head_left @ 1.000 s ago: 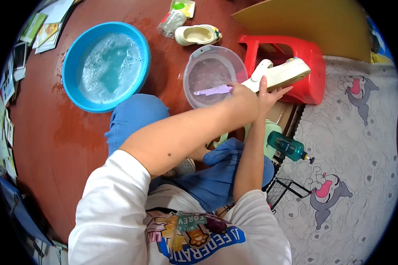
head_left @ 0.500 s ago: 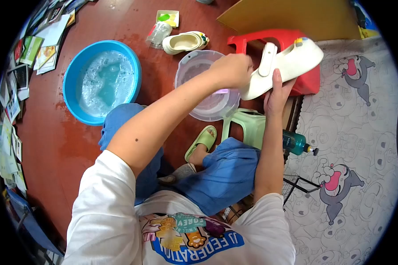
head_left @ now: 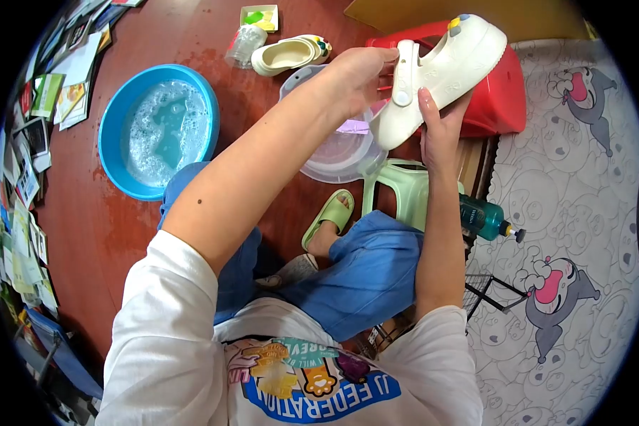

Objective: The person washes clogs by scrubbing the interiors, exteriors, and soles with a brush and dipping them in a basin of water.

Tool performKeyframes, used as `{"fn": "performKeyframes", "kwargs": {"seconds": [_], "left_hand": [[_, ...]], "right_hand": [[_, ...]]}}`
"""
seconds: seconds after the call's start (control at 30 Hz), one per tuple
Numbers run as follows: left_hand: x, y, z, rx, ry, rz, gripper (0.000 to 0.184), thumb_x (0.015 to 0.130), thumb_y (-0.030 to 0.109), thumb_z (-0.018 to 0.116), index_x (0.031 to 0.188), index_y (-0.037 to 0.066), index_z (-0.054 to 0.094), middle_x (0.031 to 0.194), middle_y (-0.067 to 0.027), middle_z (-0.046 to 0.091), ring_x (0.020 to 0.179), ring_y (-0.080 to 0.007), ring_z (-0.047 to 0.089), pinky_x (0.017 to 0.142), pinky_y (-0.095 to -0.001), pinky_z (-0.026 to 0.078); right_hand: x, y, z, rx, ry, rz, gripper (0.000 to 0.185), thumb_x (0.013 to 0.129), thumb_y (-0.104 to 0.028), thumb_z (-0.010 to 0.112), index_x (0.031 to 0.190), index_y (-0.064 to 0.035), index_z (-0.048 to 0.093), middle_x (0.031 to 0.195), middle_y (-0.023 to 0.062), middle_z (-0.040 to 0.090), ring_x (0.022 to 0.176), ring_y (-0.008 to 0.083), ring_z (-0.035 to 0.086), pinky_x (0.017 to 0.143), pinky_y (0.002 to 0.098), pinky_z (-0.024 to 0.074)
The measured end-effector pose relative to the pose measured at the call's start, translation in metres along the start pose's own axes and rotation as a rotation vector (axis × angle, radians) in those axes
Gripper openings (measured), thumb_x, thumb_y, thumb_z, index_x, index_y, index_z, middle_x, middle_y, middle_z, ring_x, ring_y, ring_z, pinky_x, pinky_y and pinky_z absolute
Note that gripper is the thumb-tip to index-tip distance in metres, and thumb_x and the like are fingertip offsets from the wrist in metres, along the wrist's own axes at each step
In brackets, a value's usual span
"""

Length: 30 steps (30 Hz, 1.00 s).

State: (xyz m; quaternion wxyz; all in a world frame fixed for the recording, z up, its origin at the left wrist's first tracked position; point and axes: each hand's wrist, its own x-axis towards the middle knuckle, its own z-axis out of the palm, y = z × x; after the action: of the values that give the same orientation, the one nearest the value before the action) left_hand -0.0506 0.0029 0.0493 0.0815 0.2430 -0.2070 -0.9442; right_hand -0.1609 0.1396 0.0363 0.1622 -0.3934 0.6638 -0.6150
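In front of me a white clog (head_left: 456,64) is held up, tilted, with yellow and grey charms near its toe. My right hand (head_left: 444,124) grips it from below, thumb on its side and the other fingers mostly hidden behind it. At the clog's back strap, which has a round white rivet, is my left hand (head_left: 358,78). Its fingers are bent and reach to the strap; part of them is hidden. Beneath both hands stands a clear plastic basin (head_left: 326,167) with a purple item (head_left: 353,126) in it.
A second white clog (head_left: 284,57) lies beyond the basin, beside a clear plastic cup (head_left: 246,46) and a small tray (head_left: 243,19). A blue basin (head_left: 108,145) of sudsy water stands left. Right are a red stool (head_left: 508,92), green stool (head_left: 408,192) and teal pump bottle (head_left: 481,216).
The clog has risen and turned more upright in my right hand. Its strap has swung, and my left hand has moved up and left with its fingers less tightly curled.
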Motion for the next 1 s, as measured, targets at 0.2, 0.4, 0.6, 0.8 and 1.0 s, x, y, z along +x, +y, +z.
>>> {"fn": "performKeyframes", "kwargs": {"seconds": [0.2,0.4,0.6,0.8,1.0], "left_hand": [[-0.007,-0.003,0.006,0.054,-0.043,0.036,0.035,0.104,0.024,0.036,0.124,0.003,0.055,0.115,-0.0130,0.066,0.109,-0.0254,0.055,0.097,-0.0464,0.045],[-0.002,-0.008,0.007,-0.054,-0.086,-0.024,0.038,0.105,0.029,0.035,0.126,0.008,0.058,0.115,-0.0061,0.068,0.102,-0.0199,0.060,0.101,-0.0374,0.041],[-0.003,-0.013,0.009,-0.006,-0.062,-0.018,0.037,0.106,0.028,0.030,0.117,0.007,0.059,0.106,-0.0092,0.069,0.102,-0.0213,0.059,0.094,-0.0396,0.046],[0.000,-0.014,0.008,-0.033,-0.075,-0.043,0.031,0.104,0.026,0.039,0.120,0.006,0.057,0.106,-0.0090,0.070,0.101,-0.0189,0.061,0.092,-0.0384,0.045],[-0.001,-0.017,0.008,-0.005,-0.087,-0.038,0.033,0.103,0.031,0.044,0.120,0.009,0.061,0.114,-0.0058,0.068,0.105,-0.0193,0.059,0.099,-0.0382,0.043]], "right_hand": [[-0.003,-0.005,-0.012,-0.048,-0.124,0.073,0.080,0.079,-0.008,0.076,0.142,-0.0002,0.027,0.135,0.0146,0.047,0.124,0.0232,0.048,0.105,0.0377,0.0377],[-0.008,-0.017,-0.021,0.109,-0.132,0.214,0.072,0.079,-0.002,0.074,0.138,0.0010,0.034,0.125,0.0130,0.056,0.115,0.0223,0.056,0.100,0.0357,0.0435],[-0.008,-0.015,-0.031,0.092,-0.163,0.259,0.069,0.078,-0.002,0.074,0.137,0.0021,0.038,0.127,0.0132,0.055,0.115,0.0222,0.056,0.101,0.0352,0.0423],[-0.010,-0.015,-0.039,0.174,-0.194,0.366,0.066,0.078,-0.003,0.075,0.136,0.0034,0.044,0.128,0.0130,0.055,0.117,0.0223,0.054,0.102,0.0349,0.0411],[-0.010,-0.018,-0.046,0.160,-0.190,0.399,0.066,0.077,-0.001,0.075,0.135,0.0051,0.044,0.129,0.0128,0.055,0.117,0.0224,0.055,0.102,0.0353,0.0409]]}}
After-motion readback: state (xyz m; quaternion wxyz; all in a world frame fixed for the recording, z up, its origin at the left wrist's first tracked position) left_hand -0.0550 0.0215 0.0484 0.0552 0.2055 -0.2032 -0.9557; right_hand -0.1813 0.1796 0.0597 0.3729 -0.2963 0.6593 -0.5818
